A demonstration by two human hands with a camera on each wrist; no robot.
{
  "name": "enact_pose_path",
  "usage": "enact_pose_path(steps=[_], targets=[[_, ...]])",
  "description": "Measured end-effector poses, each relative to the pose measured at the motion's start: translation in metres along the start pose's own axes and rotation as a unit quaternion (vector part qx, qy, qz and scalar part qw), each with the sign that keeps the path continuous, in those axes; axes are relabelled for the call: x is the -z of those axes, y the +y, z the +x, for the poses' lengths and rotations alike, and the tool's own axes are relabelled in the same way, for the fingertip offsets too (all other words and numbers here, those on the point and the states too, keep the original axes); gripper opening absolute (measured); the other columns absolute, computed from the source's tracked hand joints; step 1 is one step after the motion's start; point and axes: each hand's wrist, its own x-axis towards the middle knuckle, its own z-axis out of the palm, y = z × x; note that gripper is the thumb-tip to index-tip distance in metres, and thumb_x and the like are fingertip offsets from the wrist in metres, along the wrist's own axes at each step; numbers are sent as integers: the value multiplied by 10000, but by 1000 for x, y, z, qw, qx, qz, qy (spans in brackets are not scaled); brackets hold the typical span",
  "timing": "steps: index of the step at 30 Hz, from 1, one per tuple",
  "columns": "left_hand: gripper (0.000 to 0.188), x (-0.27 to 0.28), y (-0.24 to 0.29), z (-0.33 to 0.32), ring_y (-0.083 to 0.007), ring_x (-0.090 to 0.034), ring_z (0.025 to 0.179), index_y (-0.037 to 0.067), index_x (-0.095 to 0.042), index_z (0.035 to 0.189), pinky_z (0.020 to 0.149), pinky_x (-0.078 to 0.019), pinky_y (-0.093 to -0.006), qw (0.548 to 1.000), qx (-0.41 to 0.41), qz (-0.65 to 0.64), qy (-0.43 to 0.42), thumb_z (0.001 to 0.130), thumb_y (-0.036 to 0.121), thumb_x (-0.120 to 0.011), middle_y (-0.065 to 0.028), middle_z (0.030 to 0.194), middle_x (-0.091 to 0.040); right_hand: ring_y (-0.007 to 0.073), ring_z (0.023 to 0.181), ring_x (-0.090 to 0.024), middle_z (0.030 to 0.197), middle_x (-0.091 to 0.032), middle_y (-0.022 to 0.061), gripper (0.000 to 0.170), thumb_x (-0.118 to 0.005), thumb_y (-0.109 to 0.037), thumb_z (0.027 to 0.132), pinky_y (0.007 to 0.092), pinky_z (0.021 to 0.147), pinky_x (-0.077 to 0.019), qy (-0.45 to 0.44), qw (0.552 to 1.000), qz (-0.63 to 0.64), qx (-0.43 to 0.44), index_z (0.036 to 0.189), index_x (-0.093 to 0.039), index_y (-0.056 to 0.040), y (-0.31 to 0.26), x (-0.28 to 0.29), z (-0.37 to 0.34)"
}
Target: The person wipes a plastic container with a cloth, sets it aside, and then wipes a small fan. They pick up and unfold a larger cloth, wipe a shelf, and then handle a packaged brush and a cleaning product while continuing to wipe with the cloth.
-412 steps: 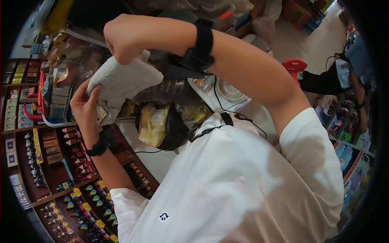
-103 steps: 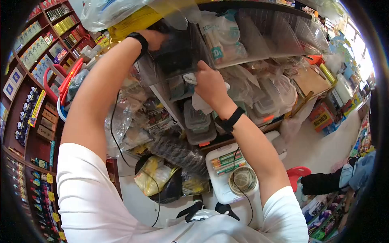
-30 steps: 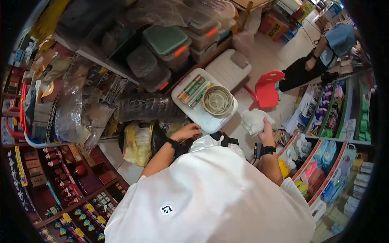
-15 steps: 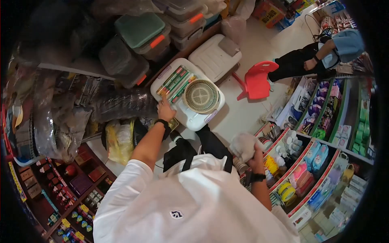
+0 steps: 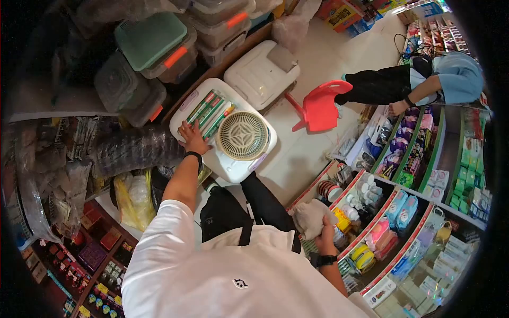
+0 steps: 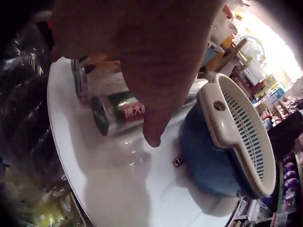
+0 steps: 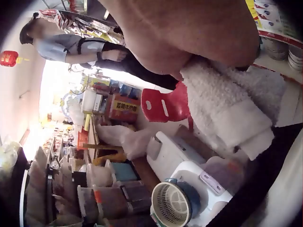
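On my head feed the light is moderate, brightest over the floor (image 5: 323,58) and murky at upper left; black corners ring the fisheye, and the shelves (image 5: 449,143) bow toward the rim. My left-wrist feed runs darker: glare blows out its upper right, the left hand (image 6: 156,94) looms dim and soft, and shadows cross the white lid (image 6: 165,208). Right-wrist, I get glare at left and a softly detailed cloth (image 7: 222,104).
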Motion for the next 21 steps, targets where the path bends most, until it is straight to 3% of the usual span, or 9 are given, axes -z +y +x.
enact_pose_path(steps=[6,9,10,11,14,15,17,18,21], targets=[[1087,-2,-2,12,-506,11,1530,239,-319,1554,1112,-201,-790,1000,13,5,28,666,343,-937,-203,1682,86,313,1239,-617,1365,-627,133,441,-538,-290,1056,471,1090,-476,-3,999,-33,16,1419,-520,-40,-1,-4,1],[1016,-5,-10,25,-527,-36,1523,218,-339,1554,1136,-179,-769,998,-4,50,34,697,366,-865,-263,1672,-18,325,1246,-606,1372,-623,128,482,-540,-322,1044,489,1086,-472,-27,997,-77,-1,1446,-503,-59,11,18,26],[1057,-32,-37,48,-541,-36,1516,217,-343,1555,1148,-183,-750,989,-108,19,103,661,369,-884,-281,1661,-64,323,1248,-604,1376,-620,126,479,-537,-325,1047,493,1083,-474,-14,999,-42,-18,1445,-504,-61,6,-5,10],[1058,-19,-27,43,-551,-27,1511,207,-357,1550,1164,-181,-727,997,-51,22,50,652,363,-896,-288,1659,-46,324,1241,-610,1380,-617,123,470,-538,-325,1050,492,1082,-477,-31,998,-48,-4,1440,-508,-65,3,-12,6],[1054,19,-9,29,-517,-203,1413,177,-356,1459,1051,-366,-695,997,-38,50,49,609,351,-954,-236,1511,-192,308,1227,-620,1375,-620,111,457,-550,-328,1051,480,1075,-488,-36,998,-53,27,1433,-515,-80,18,17,46],[1054,24,-6,30,-517,-203,1413,177,-356,1459,1051,-366,-695,997,-43,46,51,609,351,-954,-236,1511,-192,301,1223,-623,1372,-622,108,453,-553,-325,1051,478,1070,-493,-34,998,-44,23,1433,-516,-84,16,21,44],[1137,47,2,15,-504,-208,1406,173,-283,1526,1041,-398,-671,998,-39,45,-2,624,353,-952,-248,1507,-195,291,1213,-630,1347,-635,105,435,-558,-317,1050,478,1057,-504,-11,995,-86,46,1420,-527,-91,1,3,26],[1243,40,1,12,-503,-204,1412,196,-161,1599,1043,-401,-671,997,-46,46,40,643,340,-943,-256,1516,-182,292,1209,-632,1335,-642,106,424,-556,-307,1051,479,1055,-506,1,997,-72,36,1413,-532,-88,-4,-4,20],[1335,11,-6,20,-501,-207,1412,225,-70,1632,1053,-392,-668,989,-31,67,126,632,349,-946,-255,1530,-170,297,1206,-633,1321,-650,109,404,-547,-286,1051,482,1053,-506,28,997,-64,12,1401,-540,-83,0,-2,31]])
